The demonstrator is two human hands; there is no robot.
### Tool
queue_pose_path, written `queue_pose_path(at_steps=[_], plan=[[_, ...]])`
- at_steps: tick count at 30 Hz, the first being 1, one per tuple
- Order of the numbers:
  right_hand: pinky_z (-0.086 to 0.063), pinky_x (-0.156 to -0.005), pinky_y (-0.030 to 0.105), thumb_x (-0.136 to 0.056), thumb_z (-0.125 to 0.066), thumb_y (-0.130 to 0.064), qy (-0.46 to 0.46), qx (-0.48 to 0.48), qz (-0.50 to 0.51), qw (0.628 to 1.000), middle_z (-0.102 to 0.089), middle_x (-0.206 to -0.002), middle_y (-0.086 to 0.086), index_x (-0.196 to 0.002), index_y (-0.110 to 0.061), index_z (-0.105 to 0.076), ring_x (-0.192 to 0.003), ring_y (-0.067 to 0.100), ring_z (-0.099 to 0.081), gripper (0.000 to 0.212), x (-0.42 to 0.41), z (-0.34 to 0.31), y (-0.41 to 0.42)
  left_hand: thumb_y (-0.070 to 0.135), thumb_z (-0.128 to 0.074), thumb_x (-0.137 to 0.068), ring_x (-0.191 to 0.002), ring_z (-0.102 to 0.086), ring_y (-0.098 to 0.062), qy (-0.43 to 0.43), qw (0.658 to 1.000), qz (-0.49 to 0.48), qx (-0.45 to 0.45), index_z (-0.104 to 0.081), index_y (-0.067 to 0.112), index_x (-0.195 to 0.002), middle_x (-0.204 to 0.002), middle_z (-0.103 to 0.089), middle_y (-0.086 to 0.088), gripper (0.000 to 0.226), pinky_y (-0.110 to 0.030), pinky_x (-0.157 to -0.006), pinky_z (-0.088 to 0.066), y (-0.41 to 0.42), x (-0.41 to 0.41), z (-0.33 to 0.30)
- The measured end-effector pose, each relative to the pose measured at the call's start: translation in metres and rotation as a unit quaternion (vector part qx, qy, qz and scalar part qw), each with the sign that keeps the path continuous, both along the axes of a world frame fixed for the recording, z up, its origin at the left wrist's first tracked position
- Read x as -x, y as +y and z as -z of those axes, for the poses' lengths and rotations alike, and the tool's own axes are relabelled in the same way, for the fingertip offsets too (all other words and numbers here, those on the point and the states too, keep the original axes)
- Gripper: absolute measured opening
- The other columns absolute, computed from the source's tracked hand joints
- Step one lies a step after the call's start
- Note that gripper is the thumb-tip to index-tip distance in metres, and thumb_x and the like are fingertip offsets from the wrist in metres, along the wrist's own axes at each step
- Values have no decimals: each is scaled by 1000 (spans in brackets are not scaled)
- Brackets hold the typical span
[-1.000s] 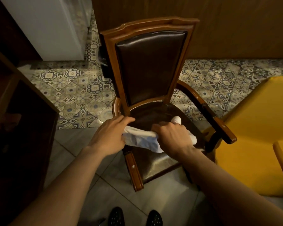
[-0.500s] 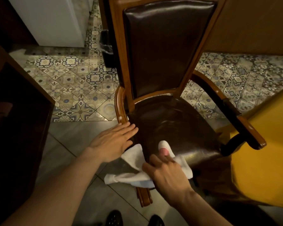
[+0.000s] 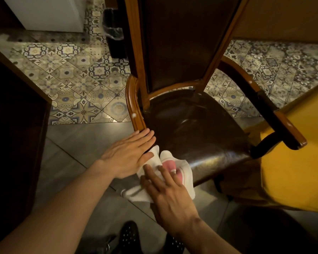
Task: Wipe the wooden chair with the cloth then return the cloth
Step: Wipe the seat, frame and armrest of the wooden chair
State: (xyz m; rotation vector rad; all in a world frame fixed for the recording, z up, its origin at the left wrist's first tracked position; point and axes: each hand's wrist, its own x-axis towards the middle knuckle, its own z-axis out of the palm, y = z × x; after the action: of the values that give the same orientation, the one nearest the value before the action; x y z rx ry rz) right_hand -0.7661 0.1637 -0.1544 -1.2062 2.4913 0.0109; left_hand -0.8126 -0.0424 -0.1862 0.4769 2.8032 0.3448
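The wooden chair has a dark leather seat and back and curved wooden armrests; it fills the middle of the view. A white cloth with a pink patch lies bunched over the seat's front left corner and hangs off the edge. My right hand presses down on the cloth with its fingers spread over it. My left hand lies flat with straight fingers on the front end of the left armrest, its thumb touching the cloth's edge. The armrest's front tip is hidden under my hands and the cloth.
A yellow upholstered chair stands tight against the right armrest. A dark wooden cabinet lines the left side. Behind the chair are a black bin and a white appliance on patterned tiles. My black shoes show below.
The view has come closer to the chair. My right hand has pushed the cloth forward onto the seat's front left corner. My left hand went from holding the cloth to lying flat on the armrest.
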Motion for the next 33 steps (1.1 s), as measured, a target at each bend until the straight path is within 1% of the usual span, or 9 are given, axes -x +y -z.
queue_pose_path(at_steps=[4,6,10,13,19,25,28,31,33], plan=[[-11,-115,61,-100,-44,-20,-14,-12,-20,1000,3,-167,3,-159,-20,-12,-150,37,-4,67,2,4,5,52,-3,-100,-151,11,-6,-5,1000,-10,-6,-7,18,-159,-166,2,3,68,-29,-123,5,3,-2,4],[-13,-113,63,-102,-40,-19,-16,-27,-31,999,3,-167,3,-159,-20,-10,-150,34,-2,65,0,3,11,54,0,-97,-151,11,-7,-7,1000,-17,-11,-8,17,-159,-166,2,3,72,-30,-123,4,6,-2,5],[-26,-107,69,-97,-50,-14,-54,-33,-13,998,-10,-166,6,-157,-17,-20,-147,35,-13,67,-12,-1,25,52,-5,-100,-150,10,-6,-10,999,-27,-14,-9,18,-159,-166,1,3,68,-26,-122,7,8,-3,4],[-32,-102,70,-93,-58,-13,-75,-38,-1,996,-11,-164,7,-154,-18,-21,-142,34,-17,71,-18,-3,32,53,-5,-99,-149,12,-4,-18,999,-32,-12,-7,19,-158,-165,2,5,68,-22,-118,12,10,-2,3],[-51,-82,52,-86,-74,-29,-48,-19,-13,999,-39,-149,5,-141,-21,-43,-122,31,-48,63,-26,-8,44,57,3,-95,-149,13,-5,-30,999,-34,-4,-3,20,-158,-165,5,5,73,-26,-120,9,10,-1,7],[-46,-76,48,-95,-64,-29,-43,-30,-45,998,-46,-133,12,-138,-12,-44,-108,32,-48,50,-20,-13,39,46,-11,-104,-149,14,-6,-26,999,-31,-4,-1,21,-158,-165,6,5,60,-26,-120,9,8,-1,10],[-47,-82,48,-97,-59,-32,-58,-36,-42,997,-48,-134,13,-137,-11,-46,-110,32,-49,46,-19,-20,40,44,-13,-105,-149,14,-6,-29,999,-30,-9,-2,21,-157,-166,6,4,59,-26,-120,8,7,1,11],[-47,-92,50,-88,-69,-25,-84,-52,-40,994,-47,-138,14,-138,-10,-47,-115,34,-48,56,-15,-29,39,42,-16,-105,-149,14,-7,-45,998,-35,-8,-3,19,-158,-166,5,3,59,-26,-119,9,7,5,6],[-46,-90,47,-81,-76,-19,-103,-58,-34,992,-50,-133,12,-135,-11,-50,-113,33,-49,61,-15,-35,37,42,-17,-105,-150,12,-8,-52,998,-35,1,-3,18,-158,-166,4,1,59,-27,-119,8,9,2,4]])
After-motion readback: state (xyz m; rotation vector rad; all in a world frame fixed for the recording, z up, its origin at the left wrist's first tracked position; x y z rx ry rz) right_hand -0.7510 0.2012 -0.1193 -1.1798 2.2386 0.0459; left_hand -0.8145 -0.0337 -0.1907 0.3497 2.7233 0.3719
